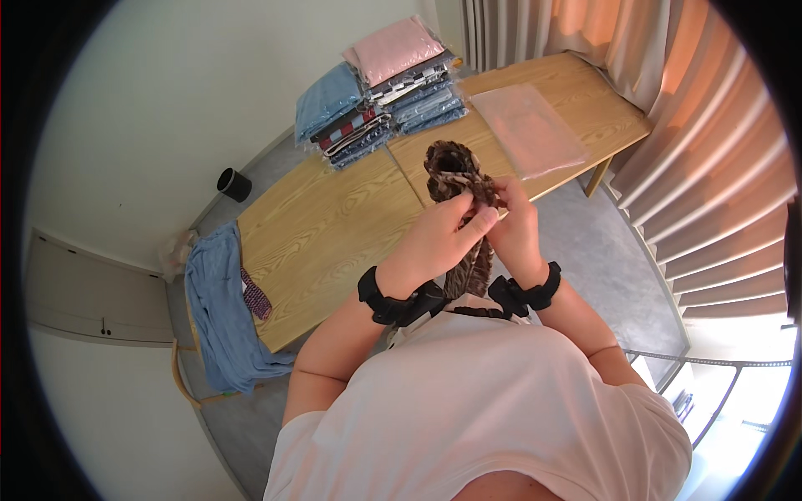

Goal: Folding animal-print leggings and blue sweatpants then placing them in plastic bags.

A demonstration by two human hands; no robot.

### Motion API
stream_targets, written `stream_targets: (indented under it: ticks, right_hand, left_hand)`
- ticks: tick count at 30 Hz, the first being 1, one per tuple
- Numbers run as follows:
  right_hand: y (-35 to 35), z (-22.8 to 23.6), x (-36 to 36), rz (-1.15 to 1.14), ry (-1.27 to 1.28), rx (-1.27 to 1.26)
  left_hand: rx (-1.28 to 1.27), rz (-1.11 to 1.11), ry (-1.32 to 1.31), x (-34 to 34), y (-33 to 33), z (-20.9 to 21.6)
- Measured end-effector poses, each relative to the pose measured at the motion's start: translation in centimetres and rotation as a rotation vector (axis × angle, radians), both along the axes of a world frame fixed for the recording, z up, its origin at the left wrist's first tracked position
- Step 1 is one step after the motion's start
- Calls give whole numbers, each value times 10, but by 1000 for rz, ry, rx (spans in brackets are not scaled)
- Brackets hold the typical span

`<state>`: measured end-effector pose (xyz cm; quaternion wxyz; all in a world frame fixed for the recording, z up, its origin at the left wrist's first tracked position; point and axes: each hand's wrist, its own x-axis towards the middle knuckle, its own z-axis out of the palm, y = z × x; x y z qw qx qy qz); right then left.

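Note:
My left hand (447, 234) and my right hand (518, 225) are close together in front of my chest. Between their closed fingers they pinch a dark brown patterned garment (469, 271). Its upper end (451, 161) forms a rounded, collar-like opening beyond my fingertips. The rest hangs down between my wrists toward my body. Exactly which edge the fingertips grip is hard to make out. Each wrist wears a black band.
Stacks of folded clothes in clear bags (399, 54) stand on the far side of the wooden table (334, 225). A flat clear plastic bag (530, 129) lies to their right. Blue clothing (221, 309) drapes over a chair at left. A black bin (234, 184) stands behind the table.

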<state>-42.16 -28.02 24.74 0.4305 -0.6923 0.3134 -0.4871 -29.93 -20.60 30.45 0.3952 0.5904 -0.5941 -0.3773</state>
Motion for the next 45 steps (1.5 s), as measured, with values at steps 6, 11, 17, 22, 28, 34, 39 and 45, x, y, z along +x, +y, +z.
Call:
stream_targets:
  ticks: [6, 11, 17, 22, 28, 34, 39, 45]
  right_hand:
    - [-21, -7, -9, 111, -247, 473]
    - [-23, -3, -19, 202, -377, 590]
    - [-25, -4, -26, 211, -340, 594]
    - [-40, -7, -49, 287, -190, 420]
    - [-33, 6, -48, 298, -98, 423]
    - [-24, 4, -41, 320, -85, 425]
    - [-16, 3, -31, 348, -91, 423]
    - [-8, 4, -24, 352, -96, 461]
  left_hand:
    - [-155, 264, -259, 16, 1, 0]
    - [-383, 137, -658, 23, 2, -5]
    - [-94, 103, -609, 21, -8, -48]
    - [-117, -54, -592, 51, -14, -53]
    - [-357, -160, -587, 61, -4, -28]
    - [-16, -26, -122, 44, 7, -13]
    - [33, -188, -397, 47, 7, 0]
    - [-47, 32, -305, 22, 6, -19]
